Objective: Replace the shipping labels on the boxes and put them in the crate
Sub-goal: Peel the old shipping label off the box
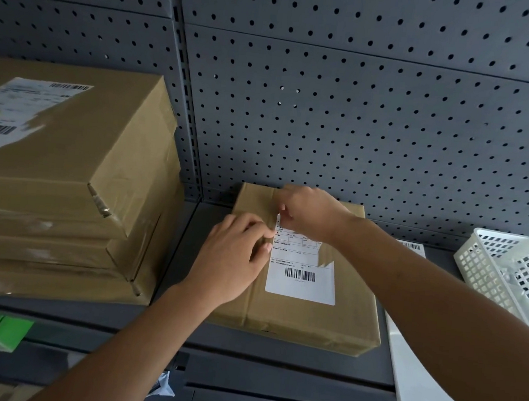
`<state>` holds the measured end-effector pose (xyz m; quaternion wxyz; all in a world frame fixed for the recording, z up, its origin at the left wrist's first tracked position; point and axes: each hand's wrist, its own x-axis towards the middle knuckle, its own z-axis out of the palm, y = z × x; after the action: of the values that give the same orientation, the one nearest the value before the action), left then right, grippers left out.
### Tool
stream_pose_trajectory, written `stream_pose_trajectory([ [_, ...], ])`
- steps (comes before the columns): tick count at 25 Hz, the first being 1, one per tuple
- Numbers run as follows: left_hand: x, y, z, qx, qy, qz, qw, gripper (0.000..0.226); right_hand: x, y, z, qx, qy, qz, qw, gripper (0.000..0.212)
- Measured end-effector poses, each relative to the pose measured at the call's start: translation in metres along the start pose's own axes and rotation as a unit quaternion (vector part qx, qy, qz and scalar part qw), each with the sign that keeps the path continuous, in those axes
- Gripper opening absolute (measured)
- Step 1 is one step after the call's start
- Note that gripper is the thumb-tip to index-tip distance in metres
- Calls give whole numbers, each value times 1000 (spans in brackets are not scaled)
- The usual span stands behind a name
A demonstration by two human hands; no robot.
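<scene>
A flat brown cardboard box lies on the grey shelf in the middle. A white shipping label with a barcode sits on its top; the label is torn near its right side. My right hand pinches the label's upper left corner, which is lifted off the box. My left hand rests on the box just left of the label, fingertips curled at the label's left edge.
A stack of larger brown boxes with a partly torn label stands at the left. A white perforated plastic basket lies tilted at the right. A white label sheet lies beside the box. A grey pegboard wall backs the shelf.
</scene>
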<state>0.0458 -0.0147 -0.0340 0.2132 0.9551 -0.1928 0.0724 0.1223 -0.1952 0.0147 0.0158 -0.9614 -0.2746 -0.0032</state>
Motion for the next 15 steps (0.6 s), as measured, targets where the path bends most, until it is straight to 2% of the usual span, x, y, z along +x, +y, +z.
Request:
stream_pose_trajectory([
  [3, 0, 0, 0, -4, 2, 1, 1000, 29, -8, 8, 7, 104, 33, 28, 994, 5],
  [6, 0, 1, 0, -3, -4, -2, 1000, 31, -10, 10, 9, 156, 38, 50, 986, 13],
  [11, 0, 2, 0, -2, -6, -5, 1000, 31, -13, -1, 18, 70, 85, 54, 993, 18],
  [15, 1, 2, 0, -9, 2, -8, 1000, 31, -21, -13, 29, 47, 111, 110, 987, 19],
])
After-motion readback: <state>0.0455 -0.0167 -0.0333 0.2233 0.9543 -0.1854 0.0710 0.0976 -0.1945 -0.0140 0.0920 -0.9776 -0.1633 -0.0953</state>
